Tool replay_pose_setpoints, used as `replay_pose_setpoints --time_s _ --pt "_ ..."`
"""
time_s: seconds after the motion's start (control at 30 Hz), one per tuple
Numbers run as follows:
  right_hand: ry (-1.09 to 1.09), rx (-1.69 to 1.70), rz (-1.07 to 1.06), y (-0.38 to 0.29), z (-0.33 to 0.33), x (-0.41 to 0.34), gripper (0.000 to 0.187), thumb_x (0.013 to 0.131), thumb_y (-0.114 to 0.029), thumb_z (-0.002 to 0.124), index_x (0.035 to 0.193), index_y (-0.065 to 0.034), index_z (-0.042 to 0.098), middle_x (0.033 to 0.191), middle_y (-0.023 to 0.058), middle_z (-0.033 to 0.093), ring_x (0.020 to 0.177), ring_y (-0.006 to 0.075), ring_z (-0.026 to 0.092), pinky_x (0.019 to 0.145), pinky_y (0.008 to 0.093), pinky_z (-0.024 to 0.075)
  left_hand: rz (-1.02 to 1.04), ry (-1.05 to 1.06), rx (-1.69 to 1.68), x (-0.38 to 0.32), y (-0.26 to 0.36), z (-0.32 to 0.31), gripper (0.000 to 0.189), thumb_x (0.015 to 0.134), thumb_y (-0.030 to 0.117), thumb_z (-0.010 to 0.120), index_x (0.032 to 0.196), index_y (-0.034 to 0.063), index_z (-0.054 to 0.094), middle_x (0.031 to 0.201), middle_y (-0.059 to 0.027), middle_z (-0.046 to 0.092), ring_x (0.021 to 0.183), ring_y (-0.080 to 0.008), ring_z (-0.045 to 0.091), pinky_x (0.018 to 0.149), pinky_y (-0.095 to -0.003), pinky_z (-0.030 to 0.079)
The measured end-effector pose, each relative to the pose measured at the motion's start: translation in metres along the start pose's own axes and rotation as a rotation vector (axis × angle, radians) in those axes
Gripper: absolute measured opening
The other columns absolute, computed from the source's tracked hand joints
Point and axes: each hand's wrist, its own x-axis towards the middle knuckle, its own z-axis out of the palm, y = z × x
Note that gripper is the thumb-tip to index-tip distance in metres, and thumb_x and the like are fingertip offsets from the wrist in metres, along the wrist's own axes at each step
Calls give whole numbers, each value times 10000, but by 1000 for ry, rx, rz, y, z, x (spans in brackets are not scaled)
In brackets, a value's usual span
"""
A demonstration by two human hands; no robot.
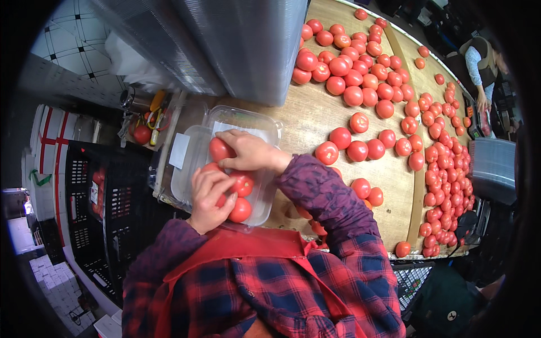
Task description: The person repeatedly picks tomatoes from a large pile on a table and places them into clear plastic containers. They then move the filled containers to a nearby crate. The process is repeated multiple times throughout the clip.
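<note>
A clear plastic clamshell box (267,203) lies open on the wooden table before me, with several red tomatoes (240,210) in its near part. My right hand (249,150) reaches into the box, its fingers and thumb around a tomato (219,148) at the far left of the group. My left hand (210,198) rests over the nearer tomatoes, fingers spread, touching a tomato (242,184); whether it grips one is unclear. A white paper label (179,151) shows at the box's left side. More loose tomatoes (357,151) lie to the right.
Tall stacks of clear plastic containers (249,46) stand at the table's far left. A wooden strip (416,203) divides the table, with many tomatoes (448,186) beyond it. Black plastic crates (110,211) stand at left. A co-worker (479,67) stands across the table, beside another container stack (492,169).
</note>
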Motion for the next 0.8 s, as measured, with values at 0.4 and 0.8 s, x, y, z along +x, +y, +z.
replay_pose_setpoints --time_s 0.4,0.8 --pt "955 143 409 150 -230 -148 294 866 -137 663 1128 -4 679 1022 166 718 897 260 701 825 373 548 -36 -383 212 72 -7 25 621 831 281 701 1379 57 513 1369 -117 549 1329 -332 427 1170 -594 138" --pt "1085 -476 1273 345 -344 -277 683 799 -265 683 1440 -205 456 1440 139 473 1298 384 493 1063 473 432 -113 -423 229 77 -1 25 630 762 287 752 1313 53 556 1324 -123 570 1302 -355 447 1166 -604 135"
